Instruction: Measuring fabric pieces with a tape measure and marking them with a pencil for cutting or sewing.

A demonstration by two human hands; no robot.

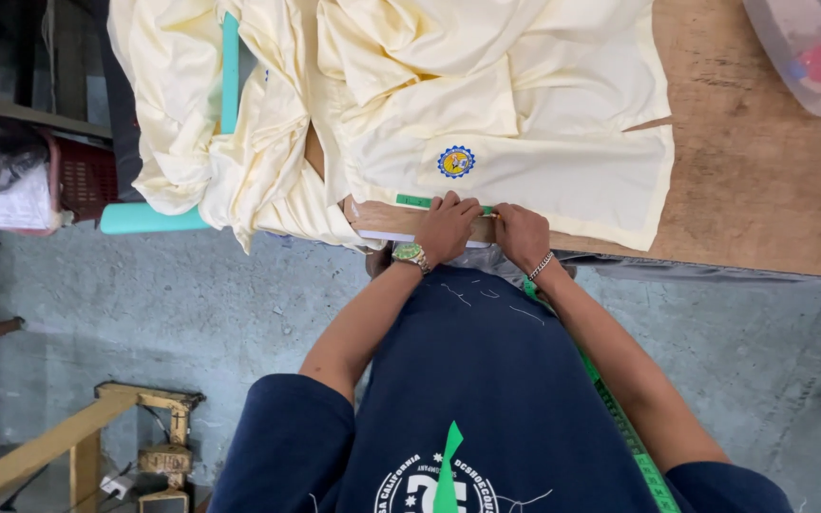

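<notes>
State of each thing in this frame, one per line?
pale yellow garment: spread flat on the wooden table, emblem facing up
green measuring tape: stretched along the garment's near edge
left hand: pressing the tape down
right hand: pinching the tape
clear plastic container: holding colourful items

Both hands are resting side by side at the near edge of the worktop [762,190], the left hand [447,226] and right hand [522,235] pressing a measuring tape [417,200] onto the garment [525,142] lying there, a plastic tub [810,52] sitting far right.
</notes>
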